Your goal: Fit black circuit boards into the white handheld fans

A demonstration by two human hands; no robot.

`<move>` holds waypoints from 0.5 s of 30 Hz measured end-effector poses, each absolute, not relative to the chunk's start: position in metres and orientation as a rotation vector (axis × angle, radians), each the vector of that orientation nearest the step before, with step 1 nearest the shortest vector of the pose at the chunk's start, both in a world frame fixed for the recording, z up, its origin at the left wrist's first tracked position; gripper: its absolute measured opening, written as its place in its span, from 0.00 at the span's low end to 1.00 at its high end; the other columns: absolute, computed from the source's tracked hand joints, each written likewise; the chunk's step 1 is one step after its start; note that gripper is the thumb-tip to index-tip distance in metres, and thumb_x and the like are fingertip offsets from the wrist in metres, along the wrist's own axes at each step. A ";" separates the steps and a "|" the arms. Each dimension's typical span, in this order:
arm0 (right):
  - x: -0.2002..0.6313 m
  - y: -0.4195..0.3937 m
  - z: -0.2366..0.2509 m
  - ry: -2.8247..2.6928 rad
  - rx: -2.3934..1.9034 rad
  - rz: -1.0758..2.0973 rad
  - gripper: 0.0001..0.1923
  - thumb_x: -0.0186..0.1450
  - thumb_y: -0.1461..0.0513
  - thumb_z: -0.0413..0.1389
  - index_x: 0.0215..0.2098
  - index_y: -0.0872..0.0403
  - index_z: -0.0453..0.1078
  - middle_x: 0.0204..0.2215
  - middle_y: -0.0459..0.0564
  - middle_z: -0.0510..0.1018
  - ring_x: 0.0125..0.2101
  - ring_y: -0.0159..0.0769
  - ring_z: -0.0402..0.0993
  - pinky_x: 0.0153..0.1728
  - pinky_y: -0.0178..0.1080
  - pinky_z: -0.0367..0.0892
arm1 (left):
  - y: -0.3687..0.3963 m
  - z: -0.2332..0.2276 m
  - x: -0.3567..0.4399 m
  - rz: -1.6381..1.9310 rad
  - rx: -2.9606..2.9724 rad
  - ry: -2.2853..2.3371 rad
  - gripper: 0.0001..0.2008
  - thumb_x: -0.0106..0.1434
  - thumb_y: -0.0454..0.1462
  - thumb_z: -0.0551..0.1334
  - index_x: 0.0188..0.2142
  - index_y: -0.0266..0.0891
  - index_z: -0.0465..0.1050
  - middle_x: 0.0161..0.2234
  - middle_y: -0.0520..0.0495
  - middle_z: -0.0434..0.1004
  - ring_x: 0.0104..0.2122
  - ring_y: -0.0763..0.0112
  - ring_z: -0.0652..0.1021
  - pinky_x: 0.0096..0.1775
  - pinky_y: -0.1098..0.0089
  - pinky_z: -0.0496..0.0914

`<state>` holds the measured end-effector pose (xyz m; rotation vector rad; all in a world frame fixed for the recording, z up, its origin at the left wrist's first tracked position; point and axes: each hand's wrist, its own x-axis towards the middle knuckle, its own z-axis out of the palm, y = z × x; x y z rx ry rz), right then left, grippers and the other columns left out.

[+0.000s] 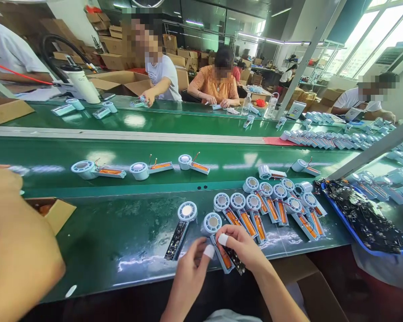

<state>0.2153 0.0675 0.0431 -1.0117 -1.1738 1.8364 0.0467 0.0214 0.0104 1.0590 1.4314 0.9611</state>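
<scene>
An unfinished handheld fan (212, 222), pale blue with a round head and an open handle showing an orange cell, lies at the bench's front edge. My left hand (193, 266) is at the left side of its handle, fingers curled and closed, a white cover on the thumb. My right hand (243, 248), also with a white thumb cover, pinches near the top of the handle by thin wires. From under it sticks a narrow black circuit board (237, 261), beside the handle. To the left lies another fan (187, 211) with a black board (176, 240) in its handle.
Several open fans (253, 202) lie grouped at right, near a blue tray (366, 219) of black boards. More fans (139, 171) rest on the green conveyor (161, 150). Another person's arm (20, 241) fills the left edge beside a cardboard box (58, 214). People sit across the line.
</scene>
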 end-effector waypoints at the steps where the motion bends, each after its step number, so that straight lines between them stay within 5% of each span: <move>1: 0.214 0.066 0.042 -1.151 -0.979 1.866 0.15 0.61 0.51 0.63 0.31 0.55 0.71 0.18 0.40 0.70 0.19 0.27 0.61 0.23 0.31 0.59 | 0.025 0.008 0.049 0.935 1.028 1.357 0.29 0.56 0.57 0.66 0.46 0.36 0.77 0.42 0.35 0.85 0.41 0.49 0.83 0.40 0.57 0.77; 9: 0.209 0.058 0.038 -1.136 -0.826 1.822 0.18 0.61 0.50 0.65 0.30 0.55 0.70 0.19 0.41 0.71 0.18 0.27 0.62 0.23 0.32 0.62 | 0.026 0.001 0.064 1.028 0.588 1.048 0.34 0.56 0.56 0.69 0.57 0.42 0.72 0.55 0.39 0.78 0.56 0.49 0.77 0.54 0.55 0.72; 15: 0.213 0.061 0.039 -1.039 -0.930 1.705 0.15 0.61 0.52 0.64 0.36 0.54 0.73 0.22 0.42 0.73 0.21 0.29 0.66 0.25 0.32 0.64 | 0.020 -0.009 0.063 1.145 0.966 1.434 0.20 0.65 0.49 0.61 0.52 0.45 0.76 0.53 0.43 0.80 0.61 0.52 0.72 0.58 0.56 0.70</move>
